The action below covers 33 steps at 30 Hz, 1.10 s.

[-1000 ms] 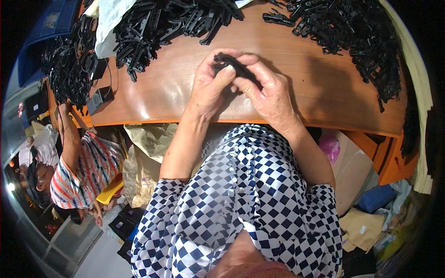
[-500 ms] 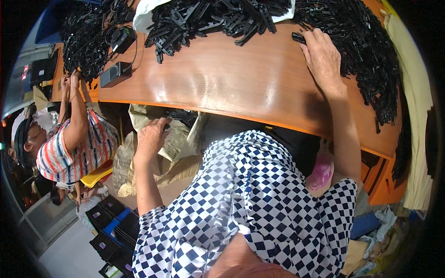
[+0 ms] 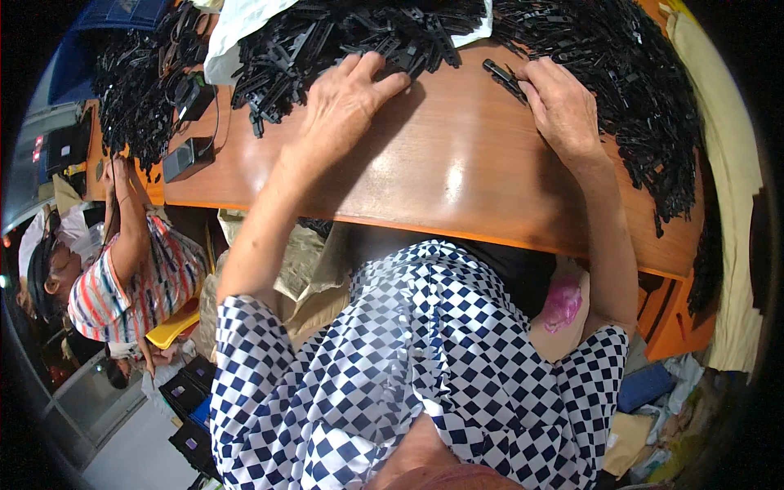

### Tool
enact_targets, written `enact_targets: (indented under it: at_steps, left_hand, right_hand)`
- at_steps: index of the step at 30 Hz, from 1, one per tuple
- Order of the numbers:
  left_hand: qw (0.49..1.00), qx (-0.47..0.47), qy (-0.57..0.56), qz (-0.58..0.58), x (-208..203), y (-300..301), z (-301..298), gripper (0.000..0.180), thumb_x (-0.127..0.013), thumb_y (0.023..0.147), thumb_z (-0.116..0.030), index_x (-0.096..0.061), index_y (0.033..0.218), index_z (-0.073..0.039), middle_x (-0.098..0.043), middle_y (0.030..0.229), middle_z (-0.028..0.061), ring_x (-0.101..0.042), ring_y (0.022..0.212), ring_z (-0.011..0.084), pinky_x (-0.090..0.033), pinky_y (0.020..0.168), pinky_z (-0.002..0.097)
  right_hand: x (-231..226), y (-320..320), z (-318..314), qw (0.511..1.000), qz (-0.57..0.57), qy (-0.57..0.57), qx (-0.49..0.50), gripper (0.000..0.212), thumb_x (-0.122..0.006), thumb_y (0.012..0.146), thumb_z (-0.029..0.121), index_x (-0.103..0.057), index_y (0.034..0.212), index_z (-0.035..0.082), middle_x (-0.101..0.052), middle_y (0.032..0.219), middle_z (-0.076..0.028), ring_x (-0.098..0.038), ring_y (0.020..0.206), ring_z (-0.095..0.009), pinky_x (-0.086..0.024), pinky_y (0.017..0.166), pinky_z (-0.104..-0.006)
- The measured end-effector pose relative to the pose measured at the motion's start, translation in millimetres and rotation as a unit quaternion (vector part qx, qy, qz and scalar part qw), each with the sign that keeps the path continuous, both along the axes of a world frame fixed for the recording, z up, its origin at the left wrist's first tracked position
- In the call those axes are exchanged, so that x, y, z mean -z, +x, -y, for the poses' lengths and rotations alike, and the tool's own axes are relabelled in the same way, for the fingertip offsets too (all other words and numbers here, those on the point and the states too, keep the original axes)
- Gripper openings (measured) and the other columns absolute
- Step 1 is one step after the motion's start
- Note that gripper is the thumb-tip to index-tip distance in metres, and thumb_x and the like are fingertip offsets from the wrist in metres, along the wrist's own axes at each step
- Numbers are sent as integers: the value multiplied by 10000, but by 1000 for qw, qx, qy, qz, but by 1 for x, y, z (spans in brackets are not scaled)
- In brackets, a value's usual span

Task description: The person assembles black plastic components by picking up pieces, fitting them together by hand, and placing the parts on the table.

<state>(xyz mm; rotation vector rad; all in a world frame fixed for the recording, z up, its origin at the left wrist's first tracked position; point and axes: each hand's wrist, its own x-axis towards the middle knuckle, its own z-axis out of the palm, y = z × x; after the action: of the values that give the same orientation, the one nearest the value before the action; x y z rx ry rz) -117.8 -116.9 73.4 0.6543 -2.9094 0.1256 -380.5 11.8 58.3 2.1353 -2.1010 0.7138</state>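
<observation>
A heap of long, narrow black plastic parts (image 3: 327,41) lies at the far side of the wooden table, partly on a white bag (image 3: 224,53). My left hand (image 3: 347,102) reaches to the heap's near edge, thumb apart from its fingers; the fingertips are partly hidden against the dark pieces. At the right, my right hand (image 3: 562,110) is closed on a slim black plastic part (image 3: 500,75) that juts out to the left of the fingers. Just beyond that hand spreads a second, larger heap of black parts (image 3: 637,90).
Below the table's front edge (image 3: 392,228) stands an open woven sack (image 3: 306,261). A black box-shaped adapter (image 3: 188,159) with a cord sits at the left. Another person in a striped shirt (image 3: 147,278) works at the table's left end, beside another dark pile (image 3: 135,98).
My left hand has moved up from over the sack below the table edge to the middle heap. My right hand stays at the right, and more of the black part shows beyond its fingers.
</observation>
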Motion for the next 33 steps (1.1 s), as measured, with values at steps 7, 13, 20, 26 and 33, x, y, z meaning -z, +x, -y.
enact_targets:
  at_steps: [7,13,20,26,33]
  left_hand:
    - [976,172,-92,95,-7,-20,26,342,-527,847,-117,-590,1153,-258,-482,1284,41,-489,1161,210,-413,970,367]
    - [967,236,-78,60,-4,-34,23,224,-530,835,-153,-603,1047,-140,-493,1312,41,-440,1250,195,-356,1029,396]
    - [791,-14,542,-283,37,-53,-19,143,-560,934,-135,-564,1032,-31,-659,986,82,-636,863,161,-522,773,280]
    - [477,-64,772,-416,34,-59,-48,171,-534,953,-214,-537,979,-45,-665,1000,164,-662,827,158,-561,732,270]
    - [397,-54,796,-454,26,-52,-53,160,-499,967,-208,-506,990,-51,-652,1027,176,-676,878,237,-577,733,281]
  right_hand:
    - [4,3,2,997,-45,-17,-54,129,-619,775,46,-610,899,77,-552,919,-56,-565,893,-229,-515,737,-338]
    - [0,13,1,989,-147,20,-8,139,-660,757,45,-577,868,37,-533,949,-77,-558,895,-233,-520,729,-340]
    - [12,-2,7,999,21,-45,7,167,-624,778,54,-602,939,19,-580,964,-71,-579,908,-231,-490,793,-327]
    - [18,13,0,765,643,20,-30,155,-593,913,130,-606,1033,35,-626,1008,-20,-567,907,-94,-454,819,-247]
    - [15,23,1,665,744,46,-39,169,-590,918,120,-596,1064,35,-644,1048,-51,-572,889,-78,-462,797,-226]
